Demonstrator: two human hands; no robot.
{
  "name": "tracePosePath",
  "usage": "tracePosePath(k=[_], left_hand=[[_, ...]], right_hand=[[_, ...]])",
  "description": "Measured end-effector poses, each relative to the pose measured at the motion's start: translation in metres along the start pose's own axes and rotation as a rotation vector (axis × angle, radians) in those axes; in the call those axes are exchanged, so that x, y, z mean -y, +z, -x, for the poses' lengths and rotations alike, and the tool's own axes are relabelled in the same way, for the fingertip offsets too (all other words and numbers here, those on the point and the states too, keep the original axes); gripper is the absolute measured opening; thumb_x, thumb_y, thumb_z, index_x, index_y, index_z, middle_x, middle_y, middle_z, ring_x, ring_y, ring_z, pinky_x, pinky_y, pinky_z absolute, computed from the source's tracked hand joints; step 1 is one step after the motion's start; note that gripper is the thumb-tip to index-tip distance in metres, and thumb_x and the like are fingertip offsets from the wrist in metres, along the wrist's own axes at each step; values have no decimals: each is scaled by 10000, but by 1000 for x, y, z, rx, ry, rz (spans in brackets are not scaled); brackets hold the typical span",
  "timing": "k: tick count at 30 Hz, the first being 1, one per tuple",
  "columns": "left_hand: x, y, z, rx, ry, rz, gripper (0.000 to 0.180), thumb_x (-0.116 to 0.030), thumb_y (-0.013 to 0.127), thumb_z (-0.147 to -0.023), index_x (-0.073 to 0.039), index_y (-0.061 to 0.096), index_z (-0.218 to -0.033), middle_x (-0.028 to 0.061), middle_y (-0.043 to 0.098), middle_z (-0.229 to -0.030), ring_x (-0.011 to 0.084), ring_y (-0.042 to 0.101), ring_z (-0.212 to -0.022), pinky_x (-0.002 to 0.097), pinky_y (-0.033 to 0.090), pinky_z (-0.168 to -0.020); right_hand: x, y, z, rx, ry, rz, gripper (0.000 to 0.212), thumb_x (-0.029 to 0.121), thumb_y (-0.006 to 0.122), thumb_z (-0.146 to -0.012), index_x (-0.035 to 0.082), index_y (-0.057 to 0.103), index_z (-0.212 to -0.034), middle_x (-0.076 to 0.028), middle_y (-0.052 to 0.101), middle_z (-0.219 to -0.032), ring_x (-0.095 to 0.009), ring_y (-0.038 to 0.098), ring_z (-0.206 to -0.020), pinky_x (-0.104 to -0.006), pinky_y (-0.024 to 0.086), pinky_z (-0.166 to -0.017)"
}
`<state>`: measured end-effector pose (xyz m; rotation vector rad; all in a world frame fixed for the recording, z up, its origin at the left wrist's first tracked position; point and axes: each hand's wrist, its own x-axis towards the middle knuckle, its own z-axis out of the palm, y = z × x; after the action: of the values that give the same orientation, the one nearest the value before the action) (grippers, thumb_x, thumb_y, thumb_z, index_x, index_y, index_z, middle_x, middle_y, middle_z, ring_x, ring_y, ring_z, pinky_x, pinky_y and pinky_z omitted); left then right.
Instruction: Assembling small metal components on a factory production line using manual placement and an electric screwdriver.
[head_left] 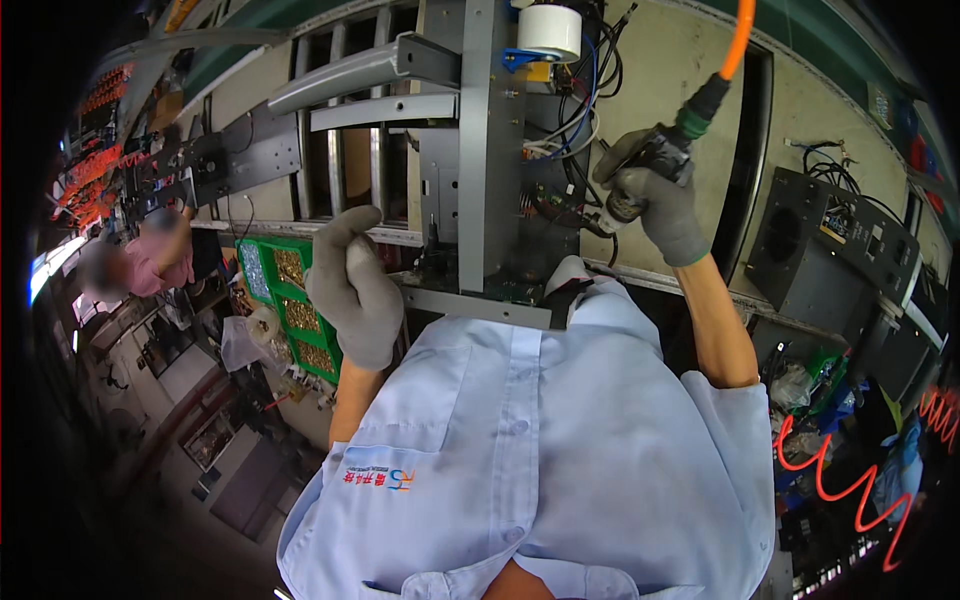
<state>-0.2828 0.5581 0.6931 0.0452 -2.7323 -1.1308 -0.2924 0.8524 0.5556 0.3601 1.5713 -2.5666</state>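
My left hand (355, 290), in a grey glove, is raised beside the dark grey metal frame (477, 150). Its fingers are stretched and slightly bent, and I see nothing in them. In my gloved right hand (668, 212) is a black air tool (655, 155), gripped to the right of the frame with its head pointing down-left. An orange hose (737, 40) runs up from the tool's green-collared end. Between tool and frame are loose cables (575, 140) and a white cylinder (549, 33) on the frame. A flat metal strip (480, 307) crosses the frame's near end.
Green bins (300, 290) of small metal fasteners stand at left, near my left forearm. A black box-shaped unit (830, 235) with cables sits at right. Rollers (340, 160) run beneath the frame. A coiled red hose (850, 490) hangs at lower right. Another person (155, 250) is at far left.
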Motion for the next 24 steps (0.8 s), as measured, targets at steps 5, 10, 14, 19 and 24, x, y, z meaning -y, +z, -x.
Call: tracePosePath(k=[5,10,14,19,24], left_hand=[[-1,2,0,-58,-60,11,263,-27,438,-885,46,658,-1010,36,617,-755,73,486,-594,229,382,-549],[-5,3,0,-35,-134,51,264,-12,420,-882,56,646,-999,34,586,-720,45,433,-548,205,321,-505],[-4,5,-2,-15,-124,53,257,-10,424,-882,60,644,-997,32,579,-707,46,420,-543,207,309,-501],[-4,1,0,8,-117,19,250,-33,436,-894,56,646,-995,40,599,-731,55,438,-570,209,330,-529],[-4,5,1,-24,-101,-21,249,-50,440,-909,53,650,-996,59,636,-790,62,469,-595,207,358,-555]], right_hand=[[-31,13,-1,132,189,-103,331,123,654,-635,-14,623,-934,-146,686,-821,-224,665,-725,-329,548,-670],[-47,15,-3,263,297,-182,348,125,687,-649,-16,610,-958,-150,680,-834,-229,671,-738,-322,549,-675],[-53,15,-2,366,346,-186,328,96,691,-653,-13,605,-950,-145,677,-837,-228,669,-747,-323,546,-681],[-56,20,4,390,396,-216,236,51,658,-644,10,648,-876,-83,679,-794,-144,615,-742,-283,500,-692],[-63,24,9,415,413,-172,262,56,680,-650,21,648,-908,-59,672,-813,-121,610,-742,-267,496,-695]])
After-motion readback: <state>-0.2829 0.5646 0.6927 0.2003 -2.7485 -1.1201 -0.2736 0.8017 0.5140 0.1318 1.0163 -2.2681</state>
